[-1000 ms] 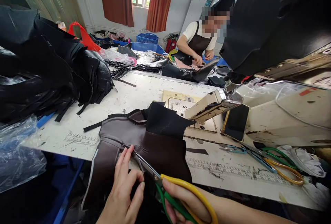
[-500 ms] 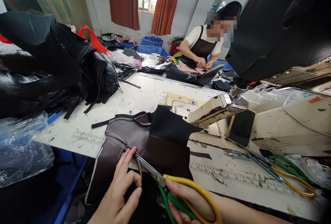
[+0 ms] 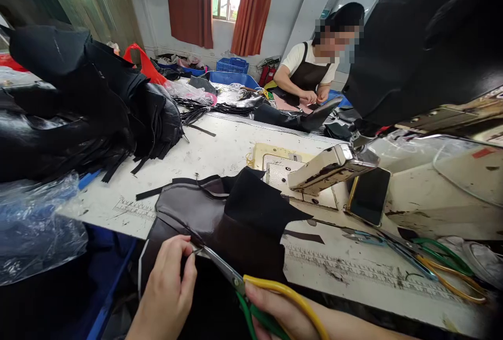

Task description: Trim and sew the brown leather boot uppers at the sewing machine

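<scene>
1. The dark brown leather piece (image 3: pixel 212 214) lies over the near edge of the white worktable (image 3: pixel 220 146), its lower part hanging off the front.
2. The left hand (image 3: pixel 168 287) pinches the leather's cut edge between thumb and fingertips, pressed together, right at the table's edge.
3. The right hand (image 3: pixel 275 311) grips the yellow-and-green-handled scissors (image 3: pixel 243 285), fingers closed through the loops; the blade tips meet the leather just beside the left fingertips.
4. Open tabletop stretches behind the leather on the left and along the printed ruler (image 3: pixel 353 272) on the right.
5. A cream sewing-machine arm (image 3: pixel 330 167) stands just behind the leather, with a black phone (image 3: pixel 367 196) beside it.
6. A heap of black leather pieces (image 3: pixel 78 109) crowds the left; a second pair of scissors (image 3: pixel 424 259) lies at the right.
7. Another person (image 3: pixel 310 73) works at the far end.
</scene>
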`<move>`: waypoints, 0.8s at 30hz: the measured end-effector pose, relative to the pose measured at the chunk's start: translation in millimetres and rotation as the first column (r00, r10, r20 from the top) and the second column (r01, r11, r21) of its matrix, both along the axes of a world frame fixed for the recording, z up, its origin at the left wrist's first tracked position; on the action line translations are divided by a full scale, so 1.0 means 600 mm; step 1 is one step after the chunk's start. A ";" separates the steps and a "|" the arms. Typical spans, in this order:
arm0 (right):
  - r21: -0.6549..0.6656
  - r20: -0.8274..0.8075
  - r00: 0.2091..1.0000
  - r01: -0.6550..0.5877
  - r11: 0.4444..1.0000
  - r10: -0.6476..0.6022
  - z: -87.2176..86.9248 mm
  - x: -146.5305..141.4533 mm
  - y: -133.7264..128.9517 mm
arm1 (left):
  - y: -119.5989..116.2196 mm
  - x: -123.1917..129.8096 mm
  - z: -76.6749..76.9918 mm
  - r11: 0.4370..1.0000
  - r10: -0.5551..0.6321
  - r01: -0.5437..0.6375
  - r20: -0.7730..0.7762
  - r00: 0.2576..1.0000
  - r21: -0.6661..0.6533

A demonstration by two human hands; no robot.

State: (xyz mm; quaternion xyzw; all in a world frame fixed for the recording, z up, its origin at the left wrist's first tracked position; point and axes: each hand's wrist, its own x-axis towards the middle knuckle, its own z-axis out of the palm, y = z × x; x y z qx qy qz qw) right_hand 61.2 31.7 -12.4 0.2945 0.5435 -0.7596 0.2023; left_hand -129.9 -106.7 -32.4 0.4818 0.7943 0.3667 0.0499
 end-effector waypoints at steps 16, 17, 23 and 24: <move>0.100 -0.209 0.973 0.119 0.988 -0.096 0.055 -0.062 -0.006 | 0.041 0.002 -0.014 0.997 -0.044 0.068 -0.400 0.916 0.047; 0.074 -0.191 0.967 0.188 0.979 -0.172 0.050 -0.072 -0.001 | 0.041 0.000 -0.015 0.996 -0.048 0.073 -0.397 0.917 0.050; -0.029 0.029 0.933 0.361 0.932 -0.360 0.011 -0.068 0.032 | 0.028 -0.003 -0.025 0.979 -0.082 0.146 -0.380 0.921 0.143; -0.008 0.037 0.936 0.351 0.936 -0.350 0.009 -0.060 0.033 | 0.026 -0.004 -0.026 0.976 -0.088 0.157 -0.384 0.919 0.152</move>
